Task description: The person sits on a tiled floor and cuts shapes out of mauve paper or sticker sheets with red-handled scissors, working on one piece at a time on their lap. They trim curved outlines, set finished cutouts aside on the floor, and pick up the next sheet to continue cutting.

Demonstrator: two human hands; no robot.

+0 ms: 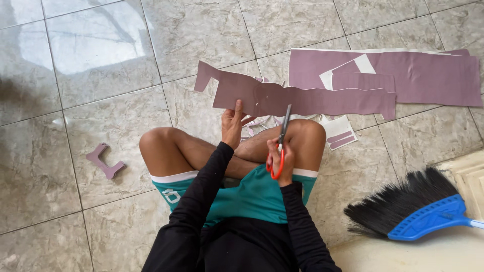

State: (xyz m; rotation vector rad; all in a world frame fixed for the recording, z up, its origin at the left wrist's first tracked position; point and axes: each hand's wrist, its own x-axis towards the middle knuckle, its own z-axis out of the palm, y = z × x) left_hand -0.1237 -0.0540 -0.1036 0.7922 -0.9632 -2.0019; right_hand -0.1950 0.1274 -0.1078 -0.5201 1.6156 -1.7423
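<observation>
Left hand (232, 127) grips the lower edge of the mauve paper strip (282, 98), held above the knees. Right hand (280, 160) is closed in the red-handled scissors (280, 146), blades up at the strip. Blue broom (411, 211) lies near right

**Cutting a mauve strip, seen from above**

Seated cross-legged on a tiled floor (101, 60), a person holds a long mauve paper strip (302, 100) up by its lower edge with the left hand (232, 126). The right hand (281, 160) grips red-handled scissors (280, 146), blades pointing up into the strip. A larger mauve sheet (423, 75) lies beyond, a cut-out piece (104, 161) to the left, a blue-and-black broom (408, 211) at right.
</observation>
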